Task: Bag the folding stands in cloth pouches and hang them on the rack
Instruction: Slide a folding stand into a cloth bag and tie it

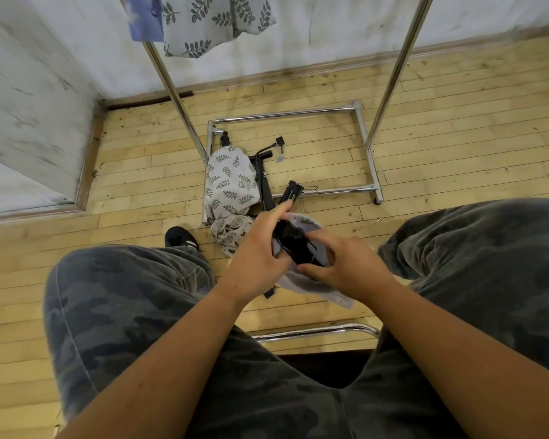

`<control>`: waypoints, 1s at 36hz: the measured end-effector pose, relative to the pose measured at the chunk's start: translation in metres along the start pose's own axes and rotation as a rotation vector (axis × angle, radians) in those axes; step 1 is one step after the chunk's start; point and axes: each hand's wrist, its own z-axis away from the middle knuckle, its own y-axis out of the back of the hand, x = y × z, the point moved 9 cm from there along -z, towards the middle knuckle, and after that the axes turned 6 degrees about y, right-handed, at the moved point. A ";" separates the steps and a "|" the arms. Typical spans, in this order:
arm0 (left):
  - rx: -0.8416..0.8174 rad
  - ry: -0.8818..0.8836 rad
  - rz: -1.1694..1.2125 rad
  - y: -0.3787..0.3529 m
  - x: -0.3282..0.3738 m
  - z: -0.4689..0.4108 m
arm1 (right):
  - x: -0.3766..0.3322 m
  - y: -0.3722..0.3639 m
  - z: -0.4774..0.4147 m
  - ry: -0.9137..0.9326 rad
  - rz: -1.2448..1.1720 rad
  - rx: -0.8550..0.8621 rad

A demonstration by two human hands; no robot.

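Folding stand, black and folded up, sits just right of the frame's centre, partly inside a grey pouch that wraps around and under it, with its upper end still showing above the cloth. The left hand grips the stand from the left with curled fingers, the forefinger stretched up along it. The right hand pinches the grey pouch against the stand's lower end, thumb underneath and fingers on top. Both hands are held in the air between the person's knees, above the floor. Just above them in the frame, more black stands lie on the wooden floor, across the near rail of the rack's base. Beside these on the left lies a leaf-print pouch, full and rounded, and below it a crumpled floral pouch. The rack's chrome uprights rise toward the top of the frame, where a blue pouch and a hanging leaf-print pouch hang at upper left. A black shoe shows left of centre, above legs in camouflage trousers, and a chrome bar crosses below the hands.
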 end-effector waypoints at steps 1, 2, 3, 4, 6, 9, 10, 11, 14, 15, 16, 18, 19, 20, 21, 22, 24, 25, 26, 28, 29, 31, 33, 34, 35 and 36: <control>-0.003 0.006 0.032 0.000 0.000 0.000 | 0.001 0.000 0.000 -0.005 0.017 0.003; -0.002 0.008 0.053 0.001 0.000 0.001 | 0.001 -0.001 -0.001 -0.008 0.023 0.008; 0.004 0.011 0.059 0.001 0.001 0.001 | 0.003 -0.001 -0.002 -0.011 0.021 0.011; 0.011 0.020 0.053 0.002 0.000 0.000 | 0.004 -0.002 -0.003 -0.011 0.015 0.016; 0.019 0.064 0.032 0.002 -0.005 -0.002 | 0.007 -0.002 -0.005 -0.012 0.011 0.025; 0.025 0.146 -0.038 0.000 -0.018 -0.005 | 0.012 -0.003 -0.005 -0.013 0.031 0.036; 0.025 0.188 -0.062 0.001 -0.024 -0.006 | 0.012 -0.004 -0.005 -0.008 0.036 0.027; 0.018 0.246 -0.080 0.001 -0.031 -0.006 | 0.011 -0.006 -0.005 0.000 0.040 0.016; -0.006 0.413 -0.110 0.000 -0.052 -0.004 | 0.002 -0.010 -0.005 0.045 0.022 -0.006; -0.004 0.435 -0.126 0.000 -0.057 -0.004 | -0.002 -0.012 -0.004 0.063 0.021 -0.019; -0.001 0.444 -0.151 0.001 -0.059 -0.004 | -0.006 -0.013 -0.004 0.081 0.029 -0.033; 0.010 0.457 -0.195 0.001 -0.062 -0.005 | -0.010 -0.015 -0.003 0.099 0.041 -0.057; 0.016 0.464 -0.191 0.001 -0.063 -0.005 | -0.009 -0.016 -0.003 0.097 0.042 -0.067; 0.022 0.469 -0.164 0.001 -0.063 -0.005 | -0.008 -0.016 -0.003 0.088 0.047 -0.077; 0.024 0.480 -0.125 0.001 -0.065 -0.005 | -0.005 -0.016 -0.003 0.076 0.058 -0.088; 0.021 0.497 -0.084 0.000 -0.066 -0.005 | -0.002 -0.017 -0.003 0.060 0.067 -0.096; 0.005 0.550 -0.003 -0.001 -0.071 -0.004 | 0.006 -0.018 -0.003 0.016 0.064 -0.103; -0.003 0.581 0.039 -0.002 -0.074 -0.003 | 0.009 -0.019 -0.003 -0.005 0.061 -0.104; -0.008 0.598 0.082 -0.003 -0.075 -0.003 | 0.012 -0.020 -0.003 -0.026 0.059 -0.105; -0.014 0.594 0.151 -0.004 -0.072 -0.002 | 0.016 -0.020 -0.003 -0.065 0.061 -0.100; -0.018 0.590 0.176 -0.005 -0.070 -0.001 | 0.019 -0.019 -0.003 -0.088 0.071 -0.089; -0.025 0.608 0.225 -0.007 -0.071 0.000 | 0.025 -0.015 -0.002 -0.136 0.094 -0.067; -0.026 0.646 0.273 -0.008 -0.073 0.001 | 0.031 -0.011 0.000 -0.185 0.137 -0.044; -0.023 0.666 0.295 -0.009 -0.073 0.002 | 0.036 -0.009 0.000 -0.208 0.164 -0.031; -0.018 0.689 0.324 -0.010 -0.074 0.002 | 0.040 -0.007 0.001 -0.234 0.183 -0.018; -0.011 0.713 0.359 -0.011 -0.074 0.002 | 0.043 -0.006 0.002 -0.259 0.189 -0.010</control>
